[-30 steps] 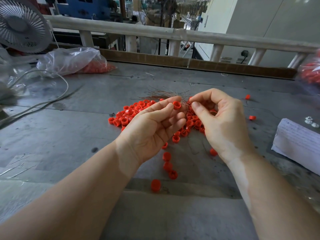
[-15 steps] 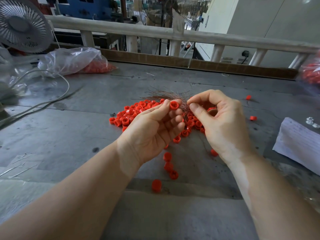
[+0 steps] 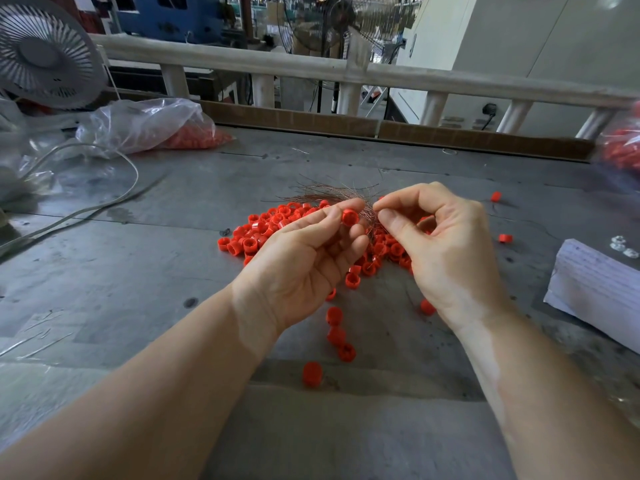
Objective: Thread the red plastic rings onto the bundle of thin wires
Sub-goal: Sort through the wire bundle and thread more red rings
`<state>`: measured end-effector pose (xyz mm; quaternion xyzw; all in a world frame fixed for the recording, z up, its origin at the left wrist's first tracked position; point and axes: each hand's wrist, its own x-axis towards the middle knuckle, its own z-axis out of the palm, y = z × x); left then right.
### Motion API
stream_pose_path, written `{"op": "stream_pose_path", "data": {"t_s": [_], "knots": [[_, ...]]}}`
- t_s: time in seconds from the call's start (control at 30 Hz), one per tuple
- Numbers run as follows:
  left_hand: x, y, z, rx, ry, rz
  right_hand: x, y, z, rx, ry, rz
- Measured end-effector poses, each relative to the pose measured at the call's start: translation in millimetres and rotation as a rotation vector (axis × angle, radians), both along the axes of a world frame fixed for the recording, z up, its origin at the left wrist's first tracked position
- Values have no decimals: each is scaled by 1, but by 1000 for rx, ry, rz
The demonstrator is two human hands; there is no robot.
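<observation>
My left hand [image 3: 304,265] pinches one red plastic ring [image 3: 349,216] between thumb and fingertips above the table. My right hand [image 3: 446,251] pinches the bundle of thin wires [image 3: 332,192] between thumb and forefinger, right beside the ring; the wires fan out to the far left. A pile of red rings [image 3: 266,228] lies on the grey table under and behind both hands, with a few loose ones [image 3: 337,336] nearer to me.
A clear bag of red rings [image 3: 149,124] and a fan [image 3: 45,53] sit at the far left. A white cable [image 3: 86,209] loops across the left. White paper [image 3: 595,289] lies at the right. Another bag of rings [image 3: 623,150] is at the right edge.
The ring in my left hand has shifted slightly left and up, its open end now facing the wire ends. My right hand stays put.
</observation>
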<state>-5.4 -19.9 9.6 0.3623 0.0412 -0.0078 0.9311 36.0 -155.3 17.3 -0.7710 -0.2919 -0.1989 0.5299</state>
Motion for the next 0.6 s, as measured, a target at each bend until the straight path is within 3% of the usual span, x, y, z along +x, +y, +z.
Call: {"op": "stream_pose_path", "data": {"t_s": [0.6], "knots": [[-2, 1, 1, -22, -21, -37, 0, 1, -1, -2, -1, 7]]}}
